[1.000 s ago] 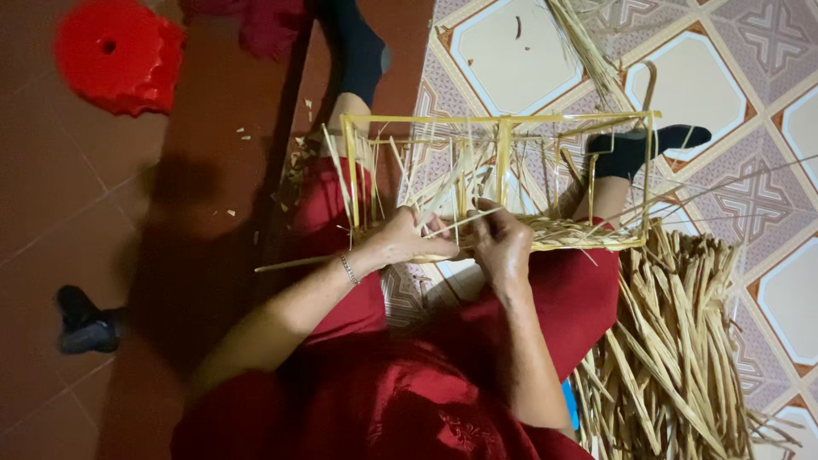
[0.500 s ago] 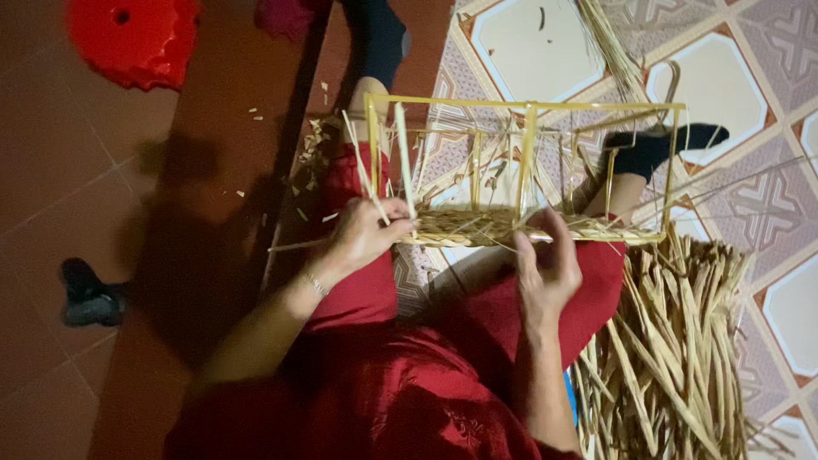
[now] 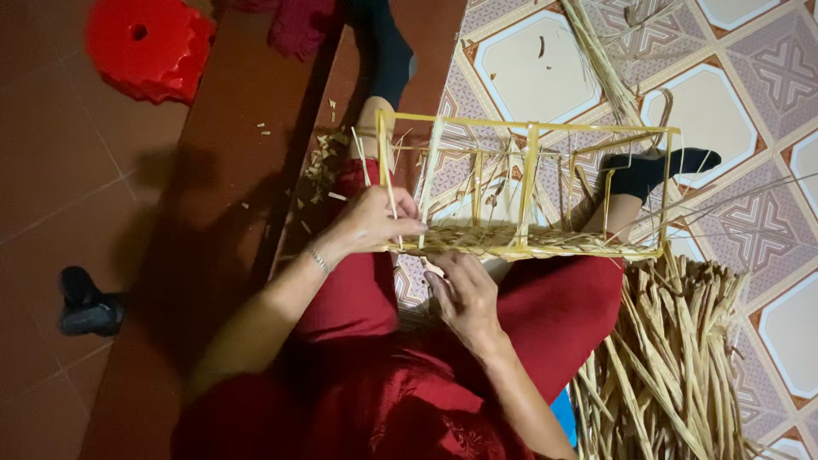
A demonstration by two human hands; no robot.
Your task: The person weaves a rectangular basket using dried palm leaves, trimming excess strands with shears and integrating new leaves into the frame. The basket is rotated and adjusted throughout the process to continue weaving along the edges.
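Yellow wire frame (image 3: 528, 183) with straw woven along its near edge, resting across the lap.

Left hand (image 3: 375, 223) pinches an upright straw strip (image 3: 391, 200) at the frame's 9 o'clock corner; right hand (image 3: 464, 294) fingers pressed under the woven edge; loose straw pile (image 3: 682, 358) at 4 o'clock.

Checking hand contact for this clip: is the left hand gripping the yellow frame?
Yes, the left hand is closed around an upright of the yellow frame at its left end.

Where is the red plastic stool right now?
In the head view, the red stool sits at the top left on the brown floor, well left of the yellow frame.
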